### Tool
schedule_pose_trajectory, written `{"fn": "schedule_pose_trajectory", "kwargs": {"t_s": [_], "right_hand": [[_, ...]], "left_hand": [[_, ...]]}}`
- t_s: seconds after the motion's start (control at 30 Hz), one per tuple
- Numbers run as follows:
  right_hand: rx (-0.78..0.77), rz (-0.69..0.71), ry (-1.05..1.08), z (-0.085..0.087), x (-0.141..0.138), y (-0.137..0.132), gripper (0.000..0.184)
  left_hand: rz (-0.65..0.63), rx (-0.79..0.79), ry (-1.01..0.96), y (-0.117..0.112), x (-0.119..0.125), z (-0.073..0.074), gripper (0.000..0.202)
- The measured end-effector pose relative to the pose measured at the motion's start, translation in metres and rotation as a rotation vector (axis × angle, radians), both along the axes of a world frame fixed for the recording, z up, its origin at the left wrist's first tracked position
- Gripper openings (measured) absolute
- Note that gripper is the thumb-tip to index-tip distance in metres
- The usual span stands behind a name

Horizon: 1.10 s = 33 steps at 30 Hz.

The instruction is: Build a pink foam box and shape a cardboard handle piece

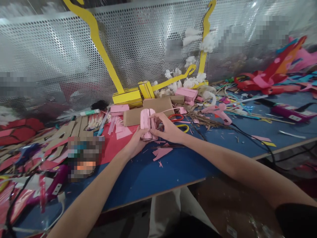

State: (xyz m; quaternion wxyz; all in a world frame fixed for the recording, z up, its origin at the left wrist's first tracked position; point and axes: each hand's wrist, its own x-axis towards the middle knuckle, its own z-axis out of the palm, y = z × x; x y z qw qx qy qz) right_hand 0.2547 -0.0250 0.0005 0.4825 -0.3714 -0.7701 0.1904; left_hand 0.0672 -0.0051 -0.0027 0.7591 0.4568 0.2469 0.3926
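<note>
A small pink paper-covered block with dark edges is held just above the blue table. Around its lower left side the fingers of my left hand are closed. My right hand grips the right side, fingertips bent against the pink strips. Scissors with red handles and a yellow handle loop lie by my right wrist. Pink paper scraps are scattered below the hands. Behind the block lies a piece of brown cardboard.
A pink glue gun with a black cord lies right of my hands. Yellow boxes with tall wavy strips stand against the perforated metal screen. Cardboard strips cover the left side. A red paper construction sits far right.
</note>
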Motion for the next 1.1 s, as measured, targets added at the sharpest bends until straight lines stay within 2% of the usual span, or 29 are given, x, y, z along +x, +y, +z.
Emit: {"fn": "schedule_pose_trajectory", "kwargs": {"t_s": [0.07,0.17,0.27,0.3,0.37,0.47,0.53,0.67,0.83,1.1], "right_hand": [[-0.012,-0.016,0.028,-0.001,0.0,0.0,0.048],[-0.046,-0.056,0.144,-0.004,0.0,0.003,0.072],[-0.215,-0.028,0.352,-0.007,-0.001,0.009,0.092],[-0.281,0.005,0.407,-0.008,-0.002,0.012,0.091],[-0.366,0.083,0.467,-0.009,-0.003,0.015,0.078],[-0.382,0.134,0.499,-0.008,-0.004,0.016,0.053],[-0.378,0.122,0.536,-0.007,-0.004,0.015,0.047],[-0.382,0.106,0.569,-0.002,0.0,0.012,0.046],[-0.362,0.105,0.572,0.002,-0.001,0.009,0.046],[-0.301,0.091,0.567,-0.003,-0.003,0.012,0.051]], "left_hand": [[-0.027,-0.004,-0.016,0.002,-0.001,0.0,0.041],[-0.026,-0.049,-0.027,0.004,-0.002,0.001,0.039],[0.001,-0.072,-0.023,0.003,-0.003,0.003,0.038],[-0.008,-0.068,-0.019,0.003,-0.003,0.003,0.038],[-0.033,-0.051,-0.008,0.001,-0.004,0.004,0.038],[-0.031,-0.035,0.001,0.0,-0.006,0.006,0.038],[-0.017,-0.035,0.004,0.0,-0.008,0.007,0.036],[-0.021,-0.001,0.024,0.003,-0.012,0.006,0.036],[-0.076,0.107,0.049,0.003,-0.011,0.0,0.051],[-0.079,0.144,0.053,0.004,-0.009,-0.004,0.058]]}}
